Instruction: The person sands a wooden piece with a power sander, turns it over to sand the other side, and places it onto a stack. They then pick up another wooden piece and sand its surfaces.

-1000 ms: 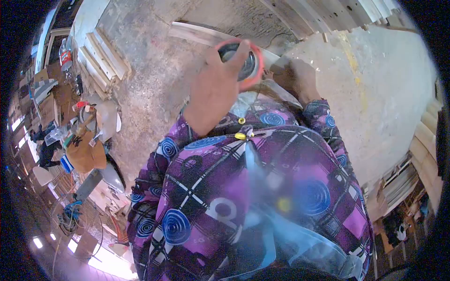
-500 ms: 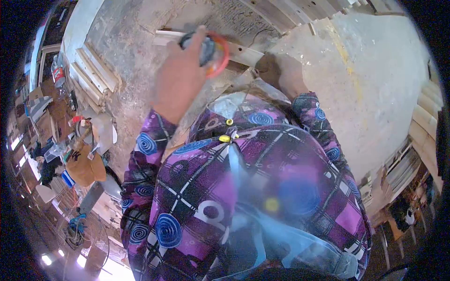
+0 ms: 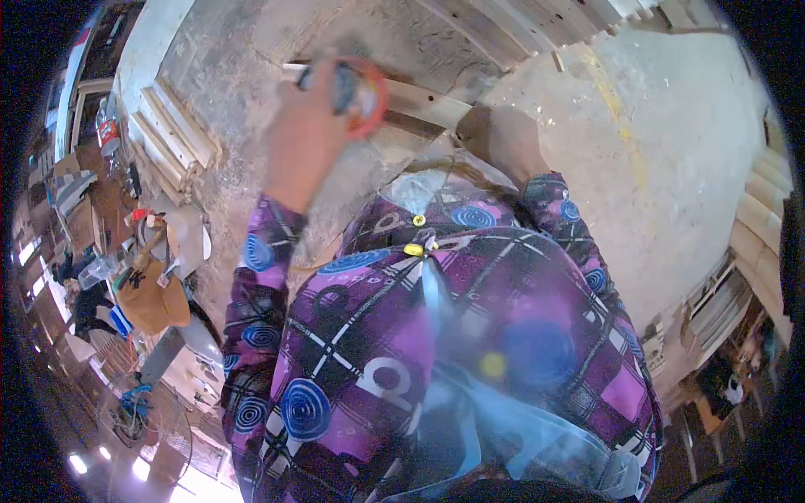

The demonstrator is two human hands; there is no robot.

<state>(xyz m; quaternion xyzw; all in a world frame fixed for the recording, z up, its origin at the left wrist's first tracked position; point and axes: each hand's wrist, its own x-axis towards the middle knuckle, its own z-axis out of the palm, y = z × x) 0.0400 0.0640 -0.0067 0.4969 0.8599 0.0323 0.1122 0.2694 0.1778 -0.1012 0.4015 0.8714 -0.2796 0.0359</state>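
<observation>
My left hand is wrapped round a round, orange-rimmed object with a dark middle, smeared by motion, so I cannot tell its exact kind. It overlaps a narrow wooden board that lies across the surface in front of me. At the board's right end is my right hand, fingers closed around that end and partly in shadow. Both forearms wear purple patterned sleeves.
Wooden strips are stacked at the left, and more boards lie along the far edge. A bottle with a red label stands at far left. Tools and clutter surround a brown piece at lower left.
My left hand has moved left along the board with the round orange-rimmed object. My right hand stays at the board's right end.
</observation>
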